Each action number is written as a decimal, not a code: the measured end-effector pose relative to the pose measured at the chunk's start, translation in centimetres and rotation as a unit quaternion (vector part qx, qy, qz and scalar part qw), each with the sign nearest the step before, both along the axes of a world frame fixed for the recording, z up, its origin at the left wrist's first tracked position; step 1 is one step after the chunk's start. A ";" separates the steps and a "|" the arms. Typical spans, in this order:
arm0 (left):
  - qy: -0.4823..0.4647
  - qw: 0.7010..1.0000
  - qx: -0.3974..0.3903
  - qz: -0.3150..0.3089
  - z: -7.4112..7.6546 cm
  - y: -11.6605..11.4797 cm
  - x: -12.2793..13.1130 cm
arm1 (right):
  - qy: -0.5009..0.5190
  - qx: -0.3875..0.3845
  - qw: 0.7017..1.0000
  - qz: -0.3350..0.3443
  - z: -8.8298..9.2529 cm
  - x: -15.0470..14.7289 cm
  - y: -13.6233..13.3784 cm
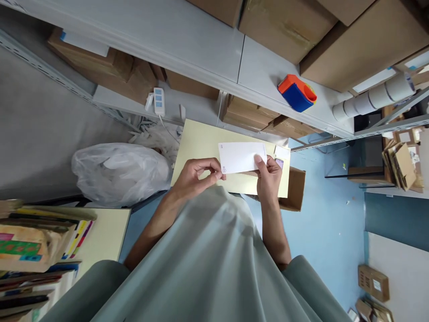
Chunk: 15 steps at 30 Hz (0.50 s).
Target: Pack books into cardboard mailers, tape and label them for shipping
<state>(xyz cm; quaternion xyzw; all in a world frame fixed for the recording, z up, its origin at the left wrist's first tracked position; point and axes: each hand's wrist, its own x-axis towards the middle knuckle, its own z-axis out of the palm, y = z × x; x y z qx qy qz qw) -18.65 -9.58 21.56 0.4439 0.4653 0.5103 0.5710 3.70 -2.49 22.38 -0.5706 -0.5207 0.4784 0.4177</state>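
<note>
A flat white box or card (pixel 240 156) is held between both my hands above a pale yellow table (pixel 197 141). My left hand (pixel 197 175) pinches its near left corner with curled fingers. My right hand (pixel 268 176) grips its right end, thumb on top. A small white card (pixel 282 152) and a dark phone-like item (pixel 279 163) lie on the table just right of my right hand. My grey-green shirt fills the lower middle of the view.
A white plastic bag (pixel 117 172) sits left of the table. Grey shelving (pixel 208 58) with cardboard boxes (pixel 288 24) runs along the top, with an orange-blue tape dispenser (pixel 296 94), label rolls (pixel 375 98) and a power strip (pixel 158 101). Books (pixel 30 250) are stacked lower left. An open carton (pixel 295 190) stands beside the table.
</note>
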 end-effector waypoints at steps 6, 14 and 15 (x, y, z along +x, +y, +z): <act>0.023 0.999 0.012 0.027 -0.2 -0.5 -1.1 | -0.106 0.064 0.990 0.065 -0.4 -2.3 -0.1; 0.127 0.991 0.047 0.006 0.0 -0.9 -2.5 | -0.101 0.156 0.956 0.229 2.8 -5.2 -3.1; 0.134 0.990 0.051 0.002 0.0 -0.9 -2.6 | -0.102 0.155 0.955 0.230 2.8 -5.4 -3.2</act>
